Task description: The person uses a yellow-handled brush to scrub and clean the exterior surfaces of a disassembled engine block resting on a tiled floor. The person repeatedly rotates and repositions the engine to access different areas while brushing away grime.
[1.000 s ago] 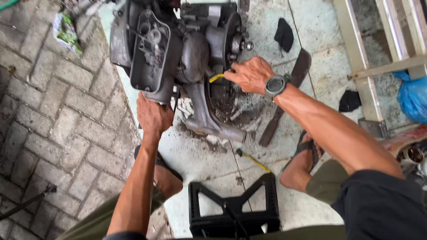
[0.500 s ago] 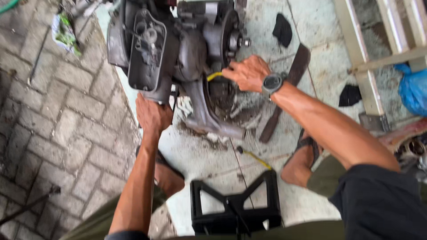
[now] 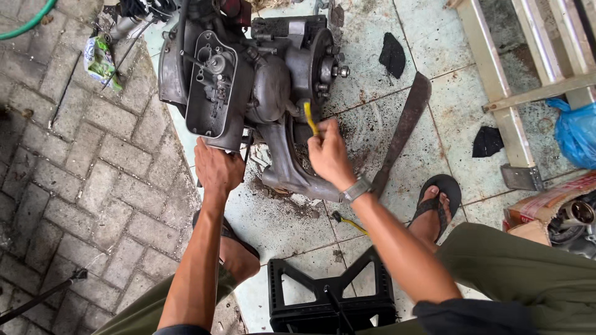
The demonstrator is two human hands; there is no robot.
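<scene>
Two hands worked at a grimy grey engine (image 3: 261,93) that stood on the tiled floor (image 3: 372,56), at the edge where the tiles met grey paving bricks (image 3: 74,180). The right hand (image 3: 329,155) was closed in a fist around a yellow-handled tool (image 3: 310,118), whose handle stuck up out of the fist against the engine's round hub; the working end was hidden behind the fingers and the casing. The left hand (image 3: 217,167) was curled, with the fingers pressed against the lower edge of the open side cover (image 3: 211,87), gripping it rather than lying flat. The engine was dark with oil and dirt, its cover plate off so small parts showed inside, and a curved arm (image 3: 292,174) ran down from it toward the person. Crumbs of dirt lay on the tiles beneath it. A second yellow tool (image 3: 347,222) lay on the floor near the right forearm, a long rusty blade (image 3: 403,130) lay just right of the engine, and a black stool (image 3: 329,298) stood between the person's legs.
</scene>
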